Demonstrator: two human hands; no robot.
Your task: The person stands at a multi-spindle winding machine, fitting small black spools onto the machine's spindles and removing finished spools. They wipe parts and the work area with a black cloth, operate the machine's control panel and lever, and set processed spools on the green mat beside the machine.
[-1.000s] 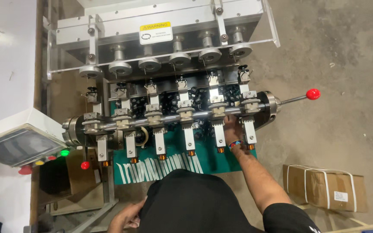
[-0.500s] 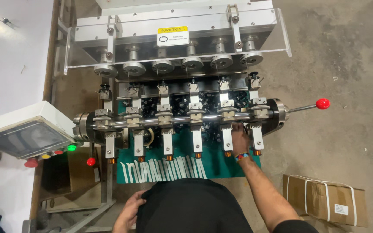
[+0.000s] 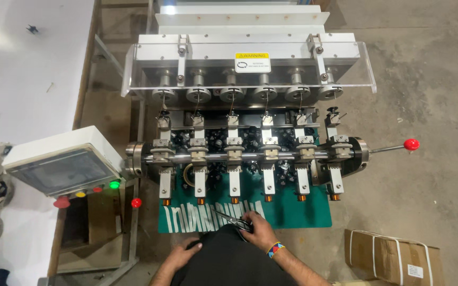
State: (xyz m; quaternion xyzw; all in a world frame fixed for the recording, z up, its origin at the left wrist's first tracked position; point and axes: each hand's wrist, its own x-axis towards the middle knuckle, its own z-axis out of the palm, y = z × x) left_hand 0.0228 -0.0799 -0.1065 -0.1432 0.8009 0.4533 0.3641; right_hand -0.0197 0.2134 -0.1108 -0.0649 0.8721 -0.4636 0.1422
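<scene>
Scissors (image 3: 232,218) in right hand (image 3: 258,231), low over the green mat (image 3: 303,212) in front of the winding machine (image 3: 250,106).
Right-hand grip closed around the scissor handles, blades pointing up-left above the row of white strips (image 3: 197,220) on the mat. Left hand (image 3: 182,257) rests loosely on the person's dark lap, fingers relaxed, holding nothing. Six spindle heads (image 3: 234,180) hang in a row just above the mat. Control box (image 3: 62,167) sits left, red-knobbed lever (image 3: 410,144) sticks out right, strapped cardboard box (image 3: 393,257) on the floor lower right.
</scene>
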